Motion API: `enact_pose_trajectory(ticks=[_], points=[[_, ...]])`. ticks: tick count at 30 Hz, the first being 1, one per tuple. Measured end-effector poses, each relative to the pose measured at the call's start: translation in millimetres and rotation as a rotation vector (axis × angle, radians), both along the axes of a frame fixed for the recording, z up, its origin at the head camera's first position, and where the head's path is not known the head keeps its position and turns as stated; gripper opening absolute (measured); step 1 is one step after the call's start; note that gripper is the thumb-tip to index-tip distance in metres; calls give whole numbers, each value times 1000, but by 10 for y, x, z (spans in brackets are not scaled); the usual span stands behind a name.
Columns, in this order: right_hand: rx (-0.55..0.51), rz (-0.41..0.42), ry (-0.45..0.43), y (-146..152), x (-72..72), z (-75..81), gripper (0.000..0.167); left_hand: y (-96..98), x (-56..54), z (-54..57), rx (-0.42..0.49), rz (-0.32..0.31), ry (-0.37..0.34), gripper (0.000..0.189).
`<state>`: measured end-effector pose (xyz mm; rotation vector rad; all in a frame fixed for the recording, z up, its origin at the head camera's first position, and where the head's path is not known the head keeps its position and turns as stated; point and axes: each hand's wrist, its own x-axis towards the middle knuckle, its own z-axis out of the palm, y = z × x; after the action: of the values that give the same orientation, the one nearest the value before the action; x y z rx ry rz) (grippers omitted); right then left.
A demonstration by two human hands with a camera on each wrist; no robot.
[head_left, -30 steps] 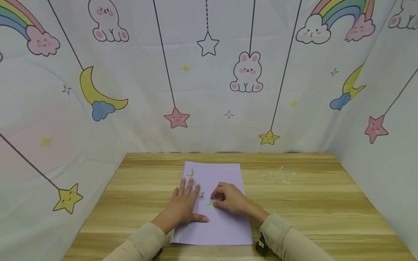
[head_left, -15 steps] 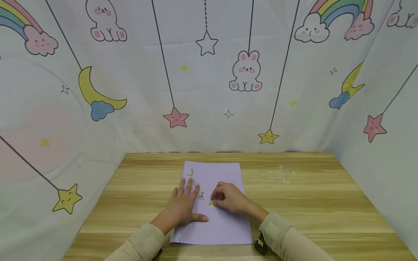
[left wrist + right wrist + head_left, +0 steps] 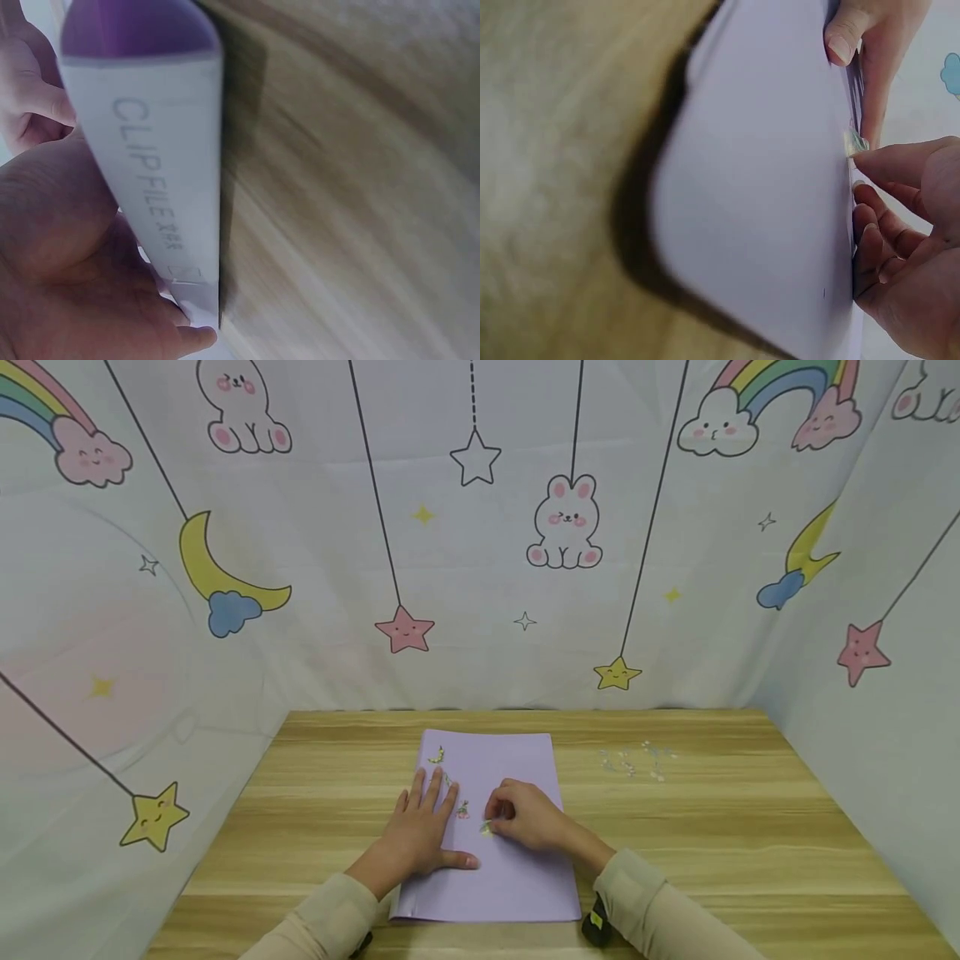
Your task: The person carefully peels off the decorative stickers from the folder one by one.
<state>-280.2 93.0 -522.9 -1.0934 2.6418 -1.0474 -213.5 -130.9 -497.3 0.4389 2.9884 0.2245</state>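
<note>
A lilac clip file (image 3: 517, 885) lies on the wooden table, its lettered white spine (image 3: 154, 135) facing the left wrist view. Spread flat on its left part is my left hand (image 3: 423, 839), fingers straight. My right hand (image 3: 531, 817) pinches a small yellow-green sticker (image 3: 486, 828) by its edge near the middle of the cover. In the right wrist view that sticker (image 3: 854, 141) sits at the thumb tip, tilted up against the cover. Beside it is a pink-and-green sticker (image 3: 462, 810), and a yellow crescent sticker (image 3: 437, 755) is near the top left corner. Another sticker is partly hidden by the left fingers.
Several small pale, clear-looking pieces (image 3: 630, 767) lie scattered on the table (image 3: 712, 827) to the right of the file. A white curtain (image 3: 330, 527) printed with stars, moons and rabbits encloses the table at the back and sides.
The sticker at my right fingertips has shifted and tilted very slightly. Both hands otherwise stay where they were; the head view has moved a touch.
</note>
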Motion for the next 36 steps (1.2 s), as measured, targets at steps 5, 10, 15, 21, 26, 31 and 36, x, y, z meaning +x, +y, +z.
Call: enact_pose_trajectory(ticks=[5,10,15,21,26,31,36], points=[[-38,-10,-65,23,-4,22,15,-2,-13,-12,2,-3,10,123],[-63,7,-88,40,-8,50,14,3,-26,-13,-4,-1,8,124],[-64,11,-93,45,-10,61,12,15,-21,-1,-3,-2,2,124],[-81,20,-102,58,-4,80,9,29,-21,9,-29,5,11,124],[-68,12,-88,62,-10,35,8,47,-28,17,-69,7,44,125],[-68,16,-92,66,-15,-6,7,49,-44,27,-84,-50,111,127],[-85,47,-121,63,-9,11,8,44,-74,39,-73,-90,118,128]])
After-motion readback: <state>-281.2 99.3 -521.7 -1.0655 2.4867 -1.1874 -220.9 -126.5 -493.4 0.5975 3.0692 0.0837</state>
